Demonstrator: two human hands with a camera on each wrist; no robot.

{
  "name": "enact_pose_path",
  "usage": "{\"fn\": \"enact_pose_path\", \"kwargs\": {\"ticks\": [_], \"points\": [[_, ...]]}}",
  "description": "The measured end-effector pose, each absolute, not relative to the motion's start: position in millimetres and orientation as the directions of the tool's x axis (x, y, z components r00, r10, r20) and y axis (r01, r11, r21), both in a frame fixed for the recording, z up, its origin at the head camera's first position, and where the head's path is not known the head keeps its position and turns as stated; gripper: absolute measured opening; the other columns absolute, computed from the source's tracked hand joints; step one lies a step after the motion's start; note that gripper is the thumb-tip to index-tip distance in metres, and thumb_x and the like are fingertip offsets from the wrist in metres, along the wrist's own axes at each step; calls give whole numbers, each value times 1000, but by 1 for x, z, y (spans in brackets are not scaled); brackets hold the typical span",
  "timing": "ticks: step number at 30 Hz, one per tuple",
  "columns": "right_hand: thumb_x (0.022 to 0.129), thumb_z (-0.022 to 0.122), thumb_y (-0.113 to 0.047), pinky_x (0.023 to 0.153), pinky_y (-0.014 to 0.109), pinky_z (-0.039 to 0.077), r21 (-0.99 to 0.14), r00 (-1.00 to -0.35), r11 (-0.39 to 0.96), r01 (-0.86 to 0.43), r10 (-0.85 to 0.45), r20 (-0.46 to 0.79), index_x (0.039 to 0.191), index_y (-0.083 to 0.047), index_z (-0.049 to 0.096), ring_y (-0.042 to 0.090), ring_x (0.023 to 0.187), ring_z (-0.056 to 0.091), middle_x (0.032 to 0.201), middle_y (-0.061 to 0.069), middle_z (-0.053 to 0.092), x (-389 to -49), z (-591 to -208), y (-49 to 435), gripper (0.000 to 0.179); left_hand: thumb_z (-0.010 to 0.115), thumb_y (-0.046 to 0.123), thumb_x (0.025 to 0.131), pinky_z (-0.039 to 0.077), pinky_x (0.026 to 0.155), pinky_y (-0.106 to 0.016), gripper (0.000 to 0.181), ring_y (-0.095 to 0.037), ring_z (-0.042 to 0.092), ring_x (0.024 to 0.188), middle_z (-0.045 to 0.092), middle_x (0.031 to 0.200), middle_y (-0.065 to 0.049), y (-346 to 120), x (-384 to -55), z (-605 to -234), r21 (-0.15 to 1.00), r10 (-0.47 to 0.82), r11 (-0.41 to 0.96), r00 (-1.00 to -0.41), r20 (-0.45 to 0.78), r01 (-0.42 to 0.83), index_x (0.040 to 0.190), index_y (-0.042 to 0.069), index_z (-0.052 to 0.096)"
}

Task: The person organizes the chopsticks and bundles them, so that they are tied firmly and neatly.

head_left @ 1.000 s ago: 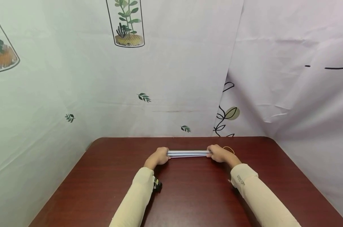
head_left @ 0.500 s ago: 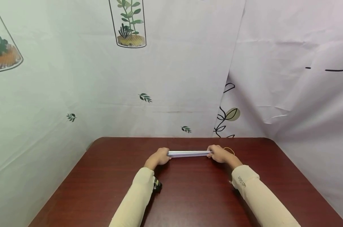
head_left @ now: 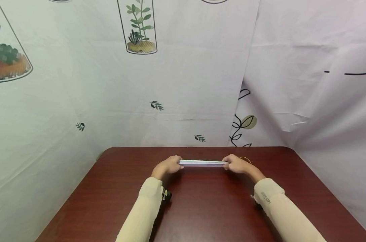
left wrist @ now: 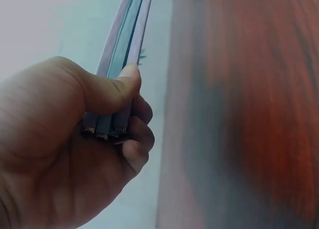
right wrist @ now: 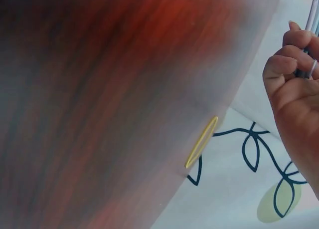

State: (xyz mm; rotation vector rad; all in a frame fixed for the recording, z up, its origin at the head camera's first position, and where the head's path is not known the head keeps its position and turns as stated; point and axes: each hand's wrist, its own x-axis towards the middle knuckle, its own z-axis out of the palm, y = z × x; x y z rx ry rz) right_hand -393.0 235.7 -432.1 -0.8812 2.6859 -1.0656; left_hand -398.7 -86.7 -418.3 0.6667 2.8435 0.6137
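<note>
On the far left, a big white cloth (head_left: 186, 77) hangs behind the table, with green plants drawn on it. Think of the table (head_left: 198, 215) as a clock, with 12 at the far edge. It is dark red and brown.

My left sleeve (head_left: 142, 210) is cream, and it comes in from about 7 o'clock. A small black thing (head_left: 166, 195) sits by its cuff, at the cuff's 4 o'clock.

My left hand (head_left: 170, 164) is at 11 o'clock. Its fingers curl tight round one end of some long, thin sticks (head_left: 203, 163). My thumb lies across the top, and the ends poke out under it. From my left wrist I see three sticks side by side, two purple and one blue-grey.

The sticks go across from 11 to 1, almost level. I cannot tell if they touch the table.

My right hand (head_left: 235, 163) is at 1 o'clock, and its fingers curl round the other end. A thin yellow loop (right wrist: 202, 142) lies at its 2 o'clock, near the far edge, apart from my fingers. My right sleeve (head_left: 289, 210) is cream too, and comes in from about 5.
</note>
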Motion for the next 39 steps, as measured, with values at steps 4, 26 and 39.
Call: {"fn": "enact_pose_path", "kwargs": {"ticks": [4, 26, 39], "points": [[86, 49, 1, 52, 25, 34, -705, -833, 559, -437, -548, 83, 78, 4, 60, 9, 55, 40, 63, 4, 48, -376, -411, 230, 13, 61, 16, 87, 43, 82, -39, 26, -21, 55, 88, 59, 93, -8, -86, -398, -413, 448, 465, 792, -885, -1, 415, 106, -1, 57], [88, 61, -15, 63, 29, 44, -652, -858, 579, -490, -454, 241, 94, 1, 67, 16, 69, 54, 83, 14, 66, -380, -405, 233, 18, 64, 35, 84, 46, 81, -32, 34, -13, 58, 90, 64, 97, 0, -82, -392, -407, 572, 458, 624, -842, 285, 533, 105, 8, 65], [87, 62, -18, 72, 37, 46, -318, -778, 728, -607, -461, 427, 103, -14, 66, 13, 77, 57, 92, -3, 65, -373, -399, 231, 17, 69, 23, 81, 46, 72, -30, 19, -11, 56, 75, 67, 85, 1, -77, -389, -404, 667, 342, 554, -867, 363, 498, 94, 9, 70]]}}
